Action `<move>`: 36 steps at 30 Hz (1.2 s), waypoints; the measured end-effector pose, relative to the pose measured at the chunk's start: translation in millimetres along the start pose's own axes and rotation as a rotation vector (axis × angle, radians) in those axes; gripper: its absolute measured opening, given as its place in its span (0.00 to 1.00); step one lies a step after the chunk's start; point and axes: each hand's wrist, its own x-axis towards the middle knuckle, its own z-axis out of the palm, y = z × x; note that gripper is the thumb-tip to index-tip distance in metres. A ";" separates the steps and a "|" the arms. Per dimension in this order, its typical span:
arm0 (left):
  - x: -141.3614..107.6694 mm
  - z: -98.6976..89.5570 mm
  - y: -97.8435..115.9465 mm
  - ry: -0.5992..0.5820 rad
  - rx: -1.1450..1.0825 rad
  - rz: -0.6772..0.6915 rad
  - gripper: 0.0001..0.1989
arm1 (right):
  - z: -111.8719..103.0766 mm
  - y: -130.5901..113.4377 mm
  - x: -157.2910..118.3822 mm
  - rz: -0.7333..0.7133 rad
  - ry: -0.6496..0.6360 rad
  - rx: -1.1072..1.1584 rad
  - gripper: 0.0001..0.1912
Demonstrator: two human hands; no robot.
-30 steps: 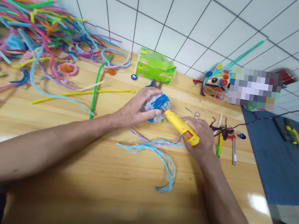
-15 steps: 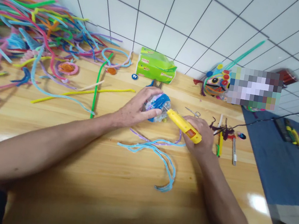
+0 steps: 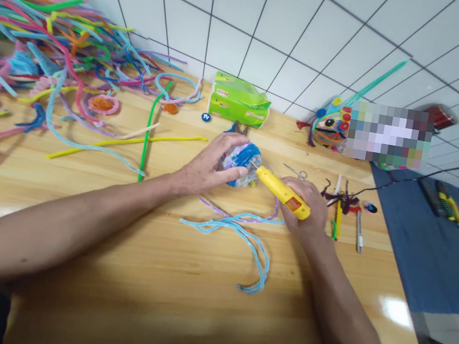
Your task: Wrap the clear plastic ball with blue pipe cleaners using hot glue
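Head view: I look from afar over a glossy, pale wooden table (image 3: 142,275), with a heap of fuzzy, bendable stems (image 3: 73,55) at its left. Slender light-blue strands (image 3: 240,226) curve loosely between the forearms. My right hand (image 3: 315,217) is wrapped round a smooth yellow tool (image 3: 281,191), apparently a glue gun; its long axis slants from that hand leftward and away, toward the rounded, shiny blue-and-clear bundle (image 3: 247,157). My left hand (image 3: 212,163), the nearer to it, clasps the bundle from its left, thumb across the near side. The thin metal tip (image 3: 254,166) reaches the bundle's right side; contact I cannot tell. Smallest, a round blue button (image 3: 206,117) lies beyond, to the left.
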 end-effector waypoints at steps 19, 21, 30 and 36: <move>1.2 0.2 2.5 0.009 -0.003 0.008 0.29 | -1.1 -2.1 -1.2 0.035 -0.023 0.063 0.19; 1.3 -0.1 3.4 0.006 -0.002 -0.004 0.30 | -0.9 -1.6 -1.8 0.040 -0.018 0.068 0.20; 1.5 -1.7 5.9 -0.012 0.012 -0.038 0.30 | 0.0 0.8 -5.6 0.061 -0.041 0.059 0.18; 1.5 -1.3 6.5 -0.016 0.020 -0.045 0.31 | 0.5 0.4 -3.1 0.016 -0.017 0.060 0.21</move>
